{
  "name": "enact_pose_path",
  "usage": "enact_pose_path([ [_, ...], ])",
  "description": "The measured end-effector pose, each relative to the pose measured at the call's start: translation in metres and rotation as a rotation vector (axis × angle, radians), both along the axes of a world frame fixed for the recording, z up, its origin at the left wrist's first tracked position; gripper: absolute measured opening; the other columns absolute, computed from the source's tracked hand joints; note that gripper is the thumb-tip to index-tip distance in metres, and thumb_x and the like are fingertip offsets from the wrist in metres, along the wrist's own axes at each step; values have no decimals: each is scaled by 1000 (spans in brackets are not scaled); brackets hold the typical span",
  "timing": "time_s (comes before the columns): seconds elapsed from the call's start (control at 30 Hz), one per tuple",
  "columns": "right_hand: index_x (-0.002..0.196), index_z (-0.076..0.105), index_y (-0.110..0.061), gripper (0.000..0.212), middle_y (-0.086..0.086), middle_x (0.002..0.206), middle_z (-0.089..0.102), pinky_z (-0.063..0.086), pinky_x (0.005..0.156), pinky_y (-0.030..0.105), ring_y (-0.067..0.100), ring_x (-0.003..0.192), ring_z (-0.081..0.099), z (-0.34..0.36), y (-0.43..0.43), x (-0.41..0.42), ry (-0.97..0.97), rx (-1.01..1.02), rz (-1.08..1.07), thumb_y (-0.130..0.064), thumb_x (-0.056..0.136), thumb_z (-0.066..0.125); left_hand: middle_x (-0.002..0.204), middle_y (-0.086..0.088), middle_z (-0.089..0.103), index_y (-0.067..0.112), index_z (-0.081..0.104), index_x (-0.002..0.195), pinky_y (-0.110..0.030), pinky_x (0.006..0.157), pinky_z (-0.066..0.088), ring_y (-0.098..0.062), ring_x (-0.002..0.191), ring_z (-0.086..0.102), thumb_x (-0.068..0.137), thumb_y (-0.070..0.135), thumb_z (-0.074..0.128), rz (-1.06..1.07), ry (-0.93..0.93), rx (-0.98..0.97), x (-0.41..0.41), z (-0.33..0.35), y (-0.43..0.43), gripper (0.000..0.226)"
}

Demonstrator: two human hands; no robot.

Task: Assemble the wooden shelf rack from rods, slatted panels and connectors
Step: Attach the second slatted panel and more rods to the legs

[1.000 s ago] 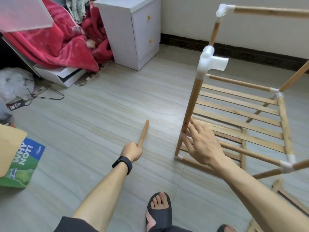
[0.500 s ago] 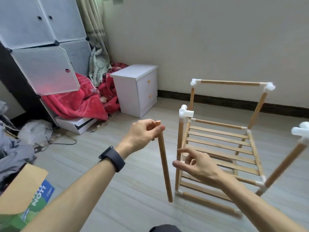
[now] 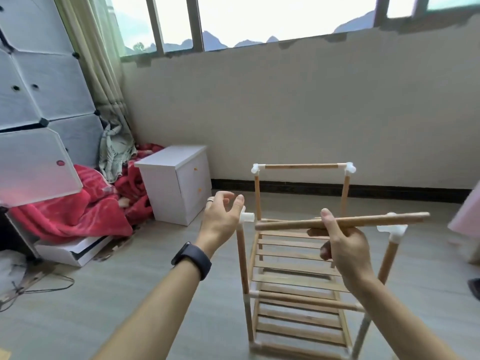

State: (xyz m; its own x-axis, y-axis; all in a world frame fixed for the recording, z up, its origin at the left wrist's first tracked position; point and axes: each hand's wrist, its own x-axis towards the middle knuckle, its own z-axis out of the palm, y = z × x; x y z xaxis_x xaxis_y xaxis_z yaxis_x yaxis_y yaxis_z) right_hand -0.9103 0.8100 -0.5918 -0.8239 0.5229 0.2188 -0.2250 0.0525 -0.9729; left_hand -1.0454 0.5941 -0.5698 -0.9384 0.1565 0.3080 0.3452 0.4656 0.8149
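Note:
The part-built wooden rack stands on the floor ahead, with slatted panels between upright rods and white connectors at the joints. My right hand grips a loose wooden rod, held roughly level above the rack between the two front posts. My left hand hovers with fingers apart and nothing in it, right beside the white connector on the front left post. Another white connector caps the front right post. A top rod joins the two back posts.
A white two-drawer cabinet stands left of the rack against the wall. Red blankets and a white cube wardrobe fill the left side. A cable lies on the floor at the left. Something pink shows at the right edge.
The rod passed from my left hand to my right hand and turned from hanging upright to level above the rack. My left hand let go and opened. The view tilted upward.

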Motion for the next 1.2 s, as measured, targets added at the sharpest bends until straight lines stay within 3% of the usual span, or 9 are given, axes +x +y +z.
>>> enact_pose_path([
  [0.1,97,73,-7,34,9,85,78,50,47,19,13,47,58,-1,3,1,-6,-162,-45,-37,101,58,122,0,58,26,51,126,-32,88,46,-16,110,56,102,55,43,-24,-148,45,-10,-15,12,39],
  [0.17,98,73,-4,37,10,85,78,47,45,17,12,45,57,-5,2,1,-1,-199,-56,-37,101,57,117,4,60,30,53,125,-36,90,48,-15,106,59,105,53,37,-64,-149,38,-13,-26,19,34],
  [0.27,105,69,0,39,12,88,78,47,46,18,13,45,55,-9,-1,-3,-7,-260,-39,-37,101,58,94,-3,65,32,58,111,-36,75,55,-13,78,66,108,43,31,-92,-115,143,-16,-38,24,30],
  [0.4,110,65,1,39,15,89,77,48,48,23,16,48,55,-17,-7,-10,-15,-318,-23,-36,100,60,72,-3,53,23,59,107,-22,56,47,-9,58,53,109,34,32,-78,-148,280,-16,-42,29,29],
  [0.6,103,69,-2,38,13,87,76,48,50,25,17,52,54,-16,-3,-20,-56,-421,-16,-40,98,63,68,3,47,18,62,111,-31,58,45,-9,56,47,109,27,34,-112,-178,440,-12,-47,32,30],
  [0.83,98,72,-3,42,5,75,71,50,52,25,14,52,57,-11,-3,-32,-59,-408,-22,-44,99,60,73,3,48,20,63,112,-28,58,45,-10,59,47,109,30,34,-90,-178,461,-8,-49,30,31],
  [1.2,102,71,-2,42,11,85,74,52,55,27,17,55,60,-17,-18,-33,-45,-400,46,-41,101,57,78,-3,48,15,59,109,-26,53,42,-10,59,46,108,27,34,-30,-149,527,-6,-51,29,28],
])
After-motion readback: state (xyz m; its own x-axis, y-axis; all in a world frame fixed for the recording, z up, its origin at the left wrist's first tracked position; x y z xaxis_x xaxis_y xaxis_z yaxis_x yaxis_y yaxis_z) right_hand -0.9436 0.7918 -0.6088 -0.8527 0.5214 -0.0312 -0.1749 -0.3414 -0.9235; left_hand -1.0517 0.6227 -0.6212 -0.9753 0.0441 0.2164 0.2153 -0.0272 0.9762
